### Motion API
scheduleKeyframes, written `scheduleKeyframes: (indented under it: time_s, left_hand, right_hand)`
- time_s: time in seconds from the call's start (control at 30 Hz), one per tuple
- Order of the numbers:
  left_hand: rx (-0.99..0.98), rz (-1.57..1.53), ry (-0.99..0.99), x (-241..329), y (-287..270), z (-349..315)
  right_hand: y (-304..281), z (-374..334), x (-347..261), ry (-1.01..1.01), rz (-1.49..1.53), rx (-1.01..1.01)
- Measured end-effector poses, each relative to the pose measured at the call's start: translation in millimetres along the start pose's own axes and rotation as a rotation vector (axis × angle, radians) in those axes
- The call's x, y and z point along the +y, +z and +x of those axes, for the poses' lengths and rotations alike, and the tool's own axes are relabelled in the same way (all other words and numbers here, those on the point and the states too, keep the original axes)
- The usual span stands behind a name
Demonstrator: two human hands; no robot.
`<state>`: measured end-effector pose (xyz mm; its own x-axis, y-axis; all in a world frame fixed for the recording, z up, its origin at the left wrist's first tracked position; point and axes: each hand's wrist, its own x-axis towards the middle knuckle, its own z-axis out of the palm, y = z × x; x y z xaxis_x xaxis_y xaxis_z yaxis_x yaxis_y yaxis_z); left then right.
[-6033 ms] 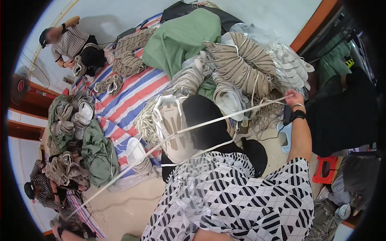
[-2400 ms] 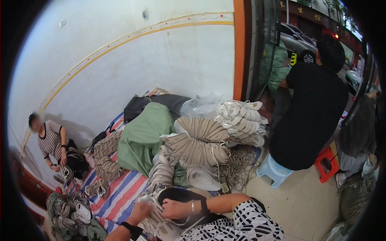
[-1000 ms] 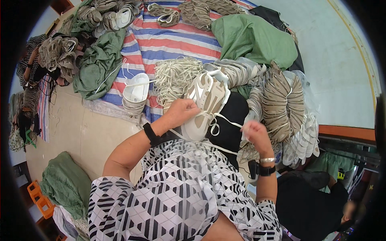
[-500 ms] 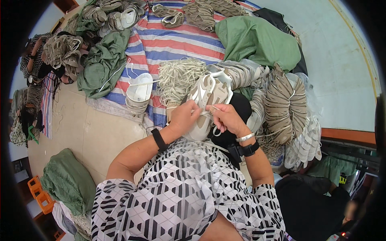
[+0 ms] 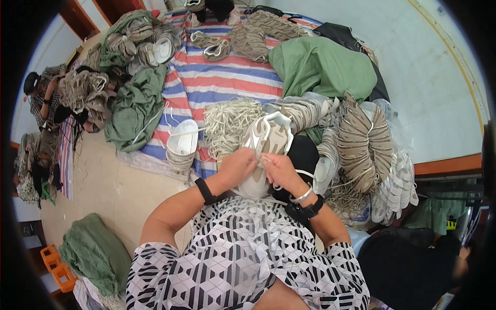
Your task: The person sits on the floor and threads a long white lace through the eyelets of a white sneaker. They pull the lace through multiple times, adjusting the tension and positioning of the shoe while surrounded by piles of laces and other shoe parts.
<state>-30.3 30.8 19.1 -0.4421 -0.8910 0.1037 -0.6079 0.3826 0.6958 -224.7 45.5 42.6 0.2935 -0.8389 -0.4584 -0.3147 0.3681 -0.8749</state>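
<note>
A beige and white shoe upper (image 5: 275, 135) rests in front of my lap, its opening facing away from me. My left hand (image 5: 238, 166) is closed at the left side of the lacing area, its fingertips pressed against the upper. On the other side, my right hand (image 5: 281, 171) pinches a white shoelace close to the eyelets. A loop of the lace (image 5: 306, 173) trails beside my right wrist. The fingers hide most of the eyelets and the lower part of the upper. Just beyond lies a heap of off-white laces (image 5: 230, 121).
Bundled beige uppers (image 5: 366, 142) lie at right, beside pale ones. A stack of white shoe pieces (image 5: 182, 144) stands left on a striped sheet (image 5: 227, 77). Green sacks (image 5: 323, 67) lie around. A person (image 5: 49, 98) sits far left; another's legs (image 5: 219, 10) show at the top.
The view has shifted, so the scene sits lower. My right hand has turned its knuckles up and drawn its fingers in near the eyelets. Someone's legs have appeared at the top.
</note>
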Motion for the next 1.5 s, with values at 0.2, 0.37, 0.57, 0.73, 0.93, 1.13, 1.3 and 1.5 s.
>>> scheduleKeyframes:
  time_s: [0.2, 0.37, 0.57, 0.73, 0.93, 1.13, 1.3, 1.5]
  left_hand:
    - [-0.320, 0.262, 0.202, 19.9, -40.6, 32.5]
    - [-0.533, 0.571, 0.359, 30.4, -50.1, 61.1]
    - [-0.527, 0.563, 0.428, 29.8, -49.1, 69.2]
    - [-0.473, 0.420, 0.480, 18.6, -48.5, 62.5]
    - [-0.251, 0.217, 0.639, -8.6, -35.0, 53.2]
    - [-0.308, 0.208, 0.438, -4.3, -36.7, 49.1]
    - [0.127, -0.013, 0.461, 37.4, -37.6, 85.4]
    - [-0.196, -0.856, -0.053, 70.3, -29.2, 115.6]
  right_hand:
    - [9.4, -6.4, -5.0, -0.437, -0.840, 0.232]
    - [3.5, -1.2, -2.4, -0.377, -0.848, 0.239]
    - [-6.5, 6.3, 7.5, -0.390, -0.637, 0.241]
    - [-13.9, 8.0, 3.6, -0.279, -0.431, 0.127]
    - [-13.3, 22.1, -10.5, -0.435, -0.890, 0.063]
    - [-95.8, 18.8, -62.3, -0.610, -1.175, 0.431]
    - [-146.9, 9.3, -81.7, -0.604, -0.963, 0.578]
    - [-122.6, 10.9, -82.4, -0.693, -0.684, 0.545]
